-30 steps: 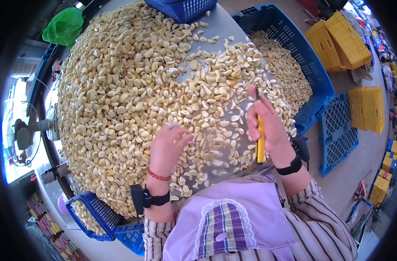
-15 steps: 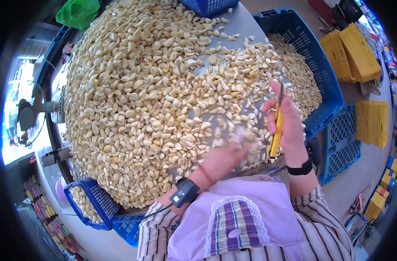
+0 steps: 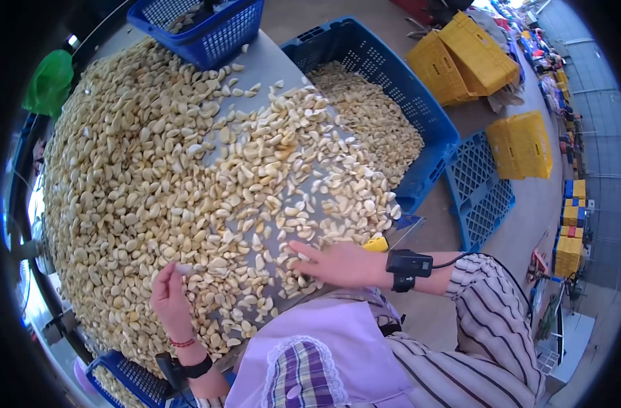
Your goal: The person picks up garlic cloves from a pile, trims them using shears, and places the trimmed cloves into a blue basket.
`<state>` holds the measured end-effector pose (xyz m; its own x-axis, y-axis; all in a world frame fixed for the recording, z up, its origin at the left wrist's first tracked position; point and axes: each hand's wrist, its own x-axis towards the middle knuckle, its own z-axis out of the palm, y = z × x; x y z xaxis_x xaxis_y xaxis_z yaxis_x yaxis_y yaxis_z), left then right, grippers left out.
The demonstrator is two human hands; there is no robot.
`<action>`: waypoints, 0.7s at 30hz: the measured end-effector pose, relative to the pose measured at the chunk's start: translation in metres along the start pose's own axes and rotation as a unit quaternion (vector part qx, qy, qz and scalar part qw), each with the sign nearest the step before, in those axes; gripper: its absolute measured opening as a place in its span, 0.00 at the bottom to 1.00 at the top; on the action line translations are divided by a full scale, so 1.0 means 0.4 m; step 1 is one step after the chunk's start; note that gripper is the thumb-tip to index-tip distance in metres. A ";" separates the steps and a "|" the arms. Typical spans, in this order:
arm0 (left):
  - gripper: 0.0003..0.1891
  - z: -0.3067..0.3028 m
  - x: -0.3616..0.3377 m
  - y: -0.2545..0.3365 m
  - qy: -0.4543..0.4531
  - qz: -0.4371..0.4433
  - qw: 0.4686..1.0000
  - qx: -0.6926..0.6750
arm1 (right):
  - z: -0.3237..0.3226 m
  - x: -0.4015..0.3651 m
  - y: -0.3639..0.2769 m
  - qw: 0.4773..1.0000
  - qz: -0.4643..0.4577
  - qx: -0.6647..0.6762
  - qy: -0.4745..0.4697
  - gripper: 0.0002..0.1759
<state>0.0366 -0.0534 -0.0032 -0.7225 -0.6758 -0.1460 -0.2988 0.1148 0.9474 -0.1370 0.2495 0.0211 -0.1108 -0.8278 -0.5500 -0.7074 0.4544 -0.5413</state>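
Pale, split kernels (image 3: 140, 163) are heaped over a grey tabletop (image 3: 259, 58). At the heap's near side my left hand (image 3: 171, 296) is closed, with a pale kernel (image 3: 183, 269) at its fingertips; a red bracelet circles that wrist. My right hand (image 3: 334, 262) hovers palm down over loose kernels near the table's front edge, index finger stretched left. The butt of a yellow-handled tool (image 3: 376, 243) sticks out beside its wrist; the rest of the tool is hidden under the hand.
A large blue crate (image 3: 436, 122) of kernels stands off the table's right side. One blue basket (image 3: 212, 37) is at the far edge, another (image 3: 137, 374) at lower left. Yellow crates (image 3: 484, 54) and a blue lattice crate (image 3: 479, 190) are beyond. A green bag (image 3: 51, 81) hangs upper left.
The view has swung right, shifting the table leftward. My hands have moved apart, the left now over the heap's left part. The yellow-handled tool has turned and is mostly hidden.
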 end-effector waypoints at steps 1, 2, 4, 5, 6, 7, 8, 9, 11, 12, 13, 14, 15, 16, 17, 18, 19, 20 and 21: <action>0.12 -0.005 0.003 0.030 0.017 -0.051 0.998 -0.038 | 0.004 -0.006 0.024 0.998 0.003 -0.013 0.063 0.22; 0.13 -0.005 0.004 0.048 0.035 -0.102 0.991 -0.074 | 0.000 -0.017 0.056 0.998 0.004 -0.015 0.065 0.22; 0.14 0.014 0.009 0.049 0.045 -0.072 0.995 -0.056 | -0.049 -0.035 0.118 0.986 0.092 0.003 0.140 0.24; 0.14 0.019 0.015 0.041 0.014 -0.072 0.994 -0.075 | -0.089 -0.048 0.146 0.978 0.144 -0.074 0.132 0.25; 0.14 0.026 0.024 0.042 -0.019 -0.072 0.993 -0.095 | -0.136 -0.068 0.170 0.961 0.196 -0.151 0.124 0.26; 0.15 0.063 0.034 0.068 0.015 -0.066 0.996 -0.053 | -0.130 -0.081 0.233 0.947 0.205 -0.153 0.195 0.27; 0.15 0.087 0.047 0.076 0.019 -0.063 0.996 -0.052 | -0.118 -0.094 0.297 0.928 0.212 -0.155 0.263 0.27; 0.16 0.110 0.061 0.068 0.019 -0.012 1.000 -0.014 | -0.133 -0.111 0.336 0.908 0.269 -0.174 0.270 0.28; 0.16 0.157 0.128 0.019 0.039 0.229 0.960 0.157 | -0.153 -0.131 0.366 0.885 0.319 -0.193 0.279 0.29; 0.17 0.174 0.175 -0.006 0.059 0.404 0.868 0.284 | -0.166 -0.134 0.369 0.877 0.329 -0.142 0.319 0.27; 0.18 0.205 0.191 0.016 0.046 0.381 0.877 0.290 | -0.177 -0.126 0.369 0.868 0.337 -0.089 0.355 0.26; 0.20 0.253 0.188 0.044 0.032 0.358 0.885 0.296 | -0.178 -0.110 0.368 0.869 0.331 -0.088 0.356 0.26; 0.20 0.300 0.190 0.062 0.007 0.328 0.876 0.354 | -0.174 -0.094 0.365 0.862 0.287 -0.064 0.412 0.27; 0.21 0.347 0.184 0.075 -0.018 0.298 0.862 0.409 | -0.172 -0.081 0.358 0.850 0.242 -0.041 0.467 0.29; 0.20 0.392 0.159 0.090 -0.103 0.294 0.833 0.458 | -0.181 -0.064 0.326 0.847 0.215 0.069 0.482 0.30; 0.19 0.423 0.134 0.097 -0.185 0.285 0.796 0.502 | -0.190 -0.051 0.295 0.847 0.210 0.068 0.484 0.30; 0.17 0.431 0.111 0.084 -0.245 0.331 0.790 0.454 | -0.197 -0.038 0.267 0.845 0.185 0.122 0.487 0.29; 0.16 0.434 0.102 0.091 -0.306 0.375 0.777 0.402 | -0.202 -0.026 0.243 0.840 0.160 0.176 0.488 0.29; 0.16 0.432 0.106 0.100 -0.306 0.375 0.776 0.404 | -0.205 -0.015 0.225 0.837 0.158 0.202 0.483 0.29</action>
<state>-0.1138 0.0483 -0.0208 -0.9691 0.2458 0.0186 0.2343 0.8952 0.3792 -0.2572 0.2684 0.0280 -0.8987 -0.4366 -0.0403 -0.2644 0.6130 -0.7445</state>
